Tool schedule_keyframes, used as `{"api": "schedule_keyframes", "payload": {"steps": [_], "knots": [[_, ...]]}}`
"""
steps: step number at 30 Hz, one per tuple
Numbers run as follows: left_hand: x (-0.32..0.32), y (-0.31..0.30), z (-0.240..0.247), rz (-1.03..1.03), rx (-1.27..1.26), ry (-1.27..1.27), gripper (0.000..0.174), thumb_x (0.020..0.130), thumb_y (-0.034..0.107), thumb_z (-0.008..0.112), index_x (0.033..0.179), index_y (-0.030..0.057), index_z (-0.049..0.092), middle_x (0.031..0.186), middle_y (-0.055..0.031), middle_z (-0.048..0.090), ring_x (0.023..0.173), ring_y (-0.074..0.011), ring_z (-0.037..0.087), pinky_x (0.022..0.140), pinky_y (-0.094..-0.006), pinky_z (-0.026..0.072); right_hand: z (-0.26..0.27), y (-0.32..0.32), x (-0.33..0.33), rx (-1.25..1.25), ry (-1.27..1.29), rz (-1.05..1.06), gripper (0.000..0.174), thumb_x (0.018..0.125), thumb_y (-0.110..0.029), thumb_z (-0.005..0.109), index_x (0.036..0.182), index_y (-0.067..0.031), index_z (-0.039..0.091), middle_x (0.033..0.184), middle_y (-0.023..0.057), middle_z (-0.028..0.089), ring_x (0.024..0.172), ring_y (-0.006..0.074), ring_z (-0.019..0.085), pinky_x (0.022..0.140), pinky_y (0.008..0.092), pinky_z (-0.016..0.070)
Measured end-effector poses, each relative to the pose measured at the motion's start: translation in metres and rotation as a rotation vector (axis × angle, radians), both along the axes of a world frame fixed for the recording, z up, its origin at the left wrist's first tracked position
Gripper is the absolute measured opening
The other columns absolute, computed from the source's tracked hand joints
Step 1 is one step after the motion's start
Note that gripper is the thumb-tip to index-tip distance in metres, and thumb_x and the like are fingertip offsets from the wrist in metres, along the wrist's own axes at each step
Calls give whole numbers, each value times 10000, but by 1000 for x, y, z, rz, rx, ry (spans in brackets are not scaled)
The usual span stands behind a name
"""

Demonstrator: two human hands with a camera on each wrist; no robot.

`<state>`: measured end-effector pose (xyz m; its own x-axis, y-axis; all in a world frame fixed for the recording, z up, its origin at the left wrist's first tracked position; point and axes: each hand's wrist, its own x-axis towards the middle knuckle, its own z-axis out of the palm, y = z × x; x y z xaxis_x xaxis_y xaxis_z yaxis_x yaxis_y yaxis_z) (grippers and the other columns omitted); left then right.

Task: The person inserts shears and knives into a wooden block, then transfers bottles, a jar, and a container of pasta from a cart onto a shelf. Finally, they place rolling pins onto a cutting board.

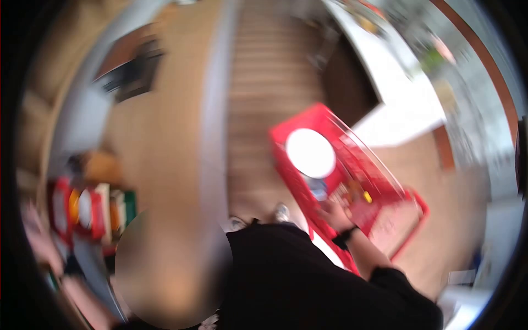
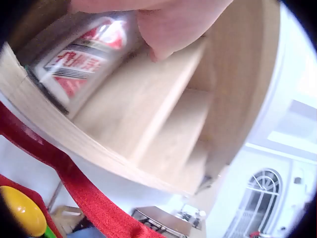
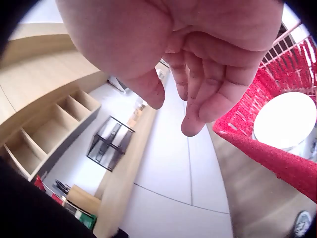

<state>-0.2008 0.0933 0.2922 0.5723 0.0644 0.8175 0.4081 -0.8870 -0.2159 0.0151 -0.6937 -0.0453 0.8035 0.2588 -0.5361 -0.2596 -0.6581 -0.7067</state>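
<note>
A white bottle with red markings [image 2: 81, 62] lies slanted within a wooden compartment [image 2: 133, 109]. My left hand [image 2: 168, 22] has its fingers and thumb around the bottle's upper end, which they partly hide. In the head view, my left hand [image 1: 43, 239] is at the far left, beside red and yellow items [image 1: 71, 206]. My right hand [image 1: 334, 215] is at the near side of a red basket [image 1: 297, 118]. In the right wrist view, my right hand [image 3: 198, 64] hangs loosely bent and holds nothing. A round white object [image 3: 285, 121] sits in the basket.
A long wooden counter [image 1: 165, 126] runs along the left, with a black rack [image 1: 137, 71] on it. A white table [image 1: 407, 104] stands beyond the basket. Wooden cubbies [image 3: 47, 131] line the wall. A yellow round thing [image 2: 22, 210] shows by a red frame [image 2: 81, 188].
</note>
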Motion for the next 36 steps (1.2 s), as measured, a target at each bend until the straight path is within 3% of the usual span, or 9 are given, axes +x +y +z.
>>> {"api": "schedule_keyframes", "payload": {"steps": [2,3,5,8,13,17,23,27,36], "knots": [[27,-57,-53,-40,136,163,543,1109,350,432,1546,27,431,1580,-193,449,1476,-314,417,1223,-423,309,-60,-29,-20,85,-117,66,352,957,-282,673,1181,-10,677,1034,183,735,1007,320,706,885,424,543],[46,-100,-67,-47,298,394,524,1082,259,516,1540,18,438,1548,-209,484,1458,-342,439,1206,-455,324,-67,-30,-26,19,-53,61,327,949,-282,679,1157,-30,682,1009,180,734,981,333,708,867,433,547],[76,-150,-161,-151,-69,548,568,1009,77,603,1548,24,427,1580,-194,450,1473,-379,402,1219,-478,291,-61,-32,-28,-48,-25,104,273,945,-271,681,1109,-52,685,962,173,733,922,346,714,832,442,556],[86,-201,-267,-109,-685,896,807,930,187,732,1595,24,307,1664,-223,278,1570,-378,168,1270,-473,127,-42,-45,-31,19,-129,80,215,949,-235,672,1066,-54,681,907,178,729,863,360,711,787,438,559],[101,-236,-382,-18,-842,1272,1011,879,222,798,1625,10,150,1688,-263,142,1571,-403,128,1271,-476,151,-10,-111,13,-183,-312,-270,156,916,-175,648,919,-25,688,844,226,708,808,414,706,736,481,571],[90,-256,-409,10,-902,1298,1211,796,184,875,1632,17,15,1688,-289,79,1562,-458,89,1272,-480,153,-56,-186,61,-525,-353,-600,303,885,-281,715,989,-1,665,878,262,719,894,438,710,806,499,574],[97,-271,-399,35,-937,1294,1307,746,190,905,1631,29,-43,1690,-295,19,1571,-447,25,1281,-484,123,-193,-242,87,-787,-1,-672,643,851,-439,755,1194,75,577,1151,322,679,1120,443,668,979,476,549],[89,-270,-411,62,-877,1273,1340,737,238,913,1631,37,-64,1695,-282,-25,1568,-459,-15,1280,-515,108,-252,-262,90,-731,234,-655,681,907,-512,636,1253,74,602,1265,291,664,1204,403,648,1035,464,523],[107,-298,-399,203,-992,1263,1371,747,282,907,1623,57,-123,1694,-270,-80,1547,-517,-22,1274,-557,118,-231,-250,97,-814,213,-531,537,893,-448,639,1121,28,739,1173,271,711,1134,393,690,989,465,550]]}}
